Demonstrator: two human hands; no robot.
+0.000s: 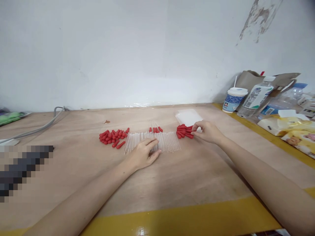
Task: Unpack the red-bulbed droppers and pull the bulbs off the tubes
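Observation:
A row of thin clear tubes [169, 142] lies side by side across the middle of the table. My left hand [145, 152] rests over the near part of the row, thumb and fingers apart, hiding some tubes. At the row's right end is a heap of red rubber bulbs [182, 131]. My right hand [205, 131] is closed in a pinch at this heap's right side, its fingertips on a red rubber bulb [190, 128]. A larger pile of red bulbs [108, 137] lies left of the tubes. Several more red bulbs [155, 129] sit along the row's far edge.
Behind the right heap lies a translucent white packet [189, 116]. A paper cup [235, 100], a plastic bottle [257, 96] and yellow packs [299, 137] crowd the right side. A grey cable [41, 126] runs at left. Yellow tape [172, 219] borders the table's front edge.

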